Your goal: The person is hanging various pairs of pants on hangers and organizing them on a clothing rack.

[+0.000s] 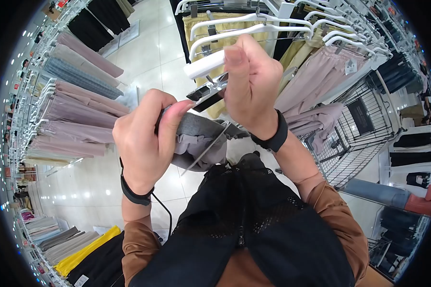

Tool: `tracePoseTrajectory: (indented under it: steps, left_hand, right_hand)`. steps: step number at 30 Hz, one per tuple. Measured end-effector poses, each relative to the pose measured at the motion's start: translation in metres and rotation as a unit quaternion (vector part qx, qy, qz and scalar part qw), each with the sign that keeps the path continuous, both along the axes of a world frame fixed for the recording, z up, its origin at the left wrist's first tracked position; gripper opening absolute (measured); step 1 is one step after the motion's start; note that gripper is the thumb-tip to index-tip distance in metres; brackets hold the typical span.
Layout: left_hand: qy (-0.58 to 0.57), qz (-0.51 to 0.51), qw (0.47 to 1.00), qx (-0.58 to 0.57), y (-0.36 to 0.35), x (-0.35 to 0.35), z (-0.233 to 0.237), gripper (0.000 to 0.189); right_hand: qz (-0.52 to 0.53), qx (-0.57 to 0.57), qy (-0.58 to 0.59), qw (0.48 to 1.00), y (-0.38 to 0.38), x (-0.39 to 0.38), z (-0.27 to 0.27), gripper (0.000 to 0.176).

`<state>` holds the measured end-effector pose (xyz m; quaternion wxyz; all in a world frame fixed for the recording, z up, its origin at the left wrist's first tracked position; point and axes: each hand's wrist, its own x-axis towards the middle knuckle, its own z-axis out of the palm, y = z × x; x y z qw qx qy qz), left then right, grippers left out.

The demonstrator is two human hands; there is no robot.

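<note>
My right hand (254, 79) is closed around a white clip hanger (203, 65), the thumb lying along the white bar. Below the bar hangs a metal clip with dark pads (210, 93), and its jaws look parted. My left hand (146, 136) pinches the waistband of grey pants (201, 131) just below and left of that clip. The pants hang bunched in front of my body, with a thin rod (208, 148) slanting across them. Part of the waistband is hidden behind my left fingers.
A rack with white hangers (249, 19) carrying yellow and pink pants (311, 76) stands ahead. To the right is a wire shopping cart (354, 138) with pink clothing at its edge. Racks of hanging pants (76, 107) line the left. Folded pants (88, 248) lie at lower left.
</note>
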<state>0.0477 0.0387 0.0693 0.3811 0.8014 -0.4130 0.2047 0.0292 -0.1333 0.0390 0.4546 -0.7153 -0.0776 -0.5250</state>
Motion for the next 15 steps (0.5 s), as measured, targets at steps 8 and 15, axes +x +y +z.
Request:
tracePoseTrajectory:
  steps: [8, 15]
  left_hand:
    - [-0.063, -0.002, 0.998, 0.015, -0.009, -0.001, -0.002, 0.021]
    - [-0.065, -0.008, 0.998, 0.000, -0.013, -0.005, -0.005, 0.022]
  right_hand:
    - [0.076, 0.003, 0.030, 0.997, 0.017, -0.008, -0.008, 0.044]
    - [0.082, 0.000, 0.003, 0.997, 0.018, -0.006, -0.010, 0.041]
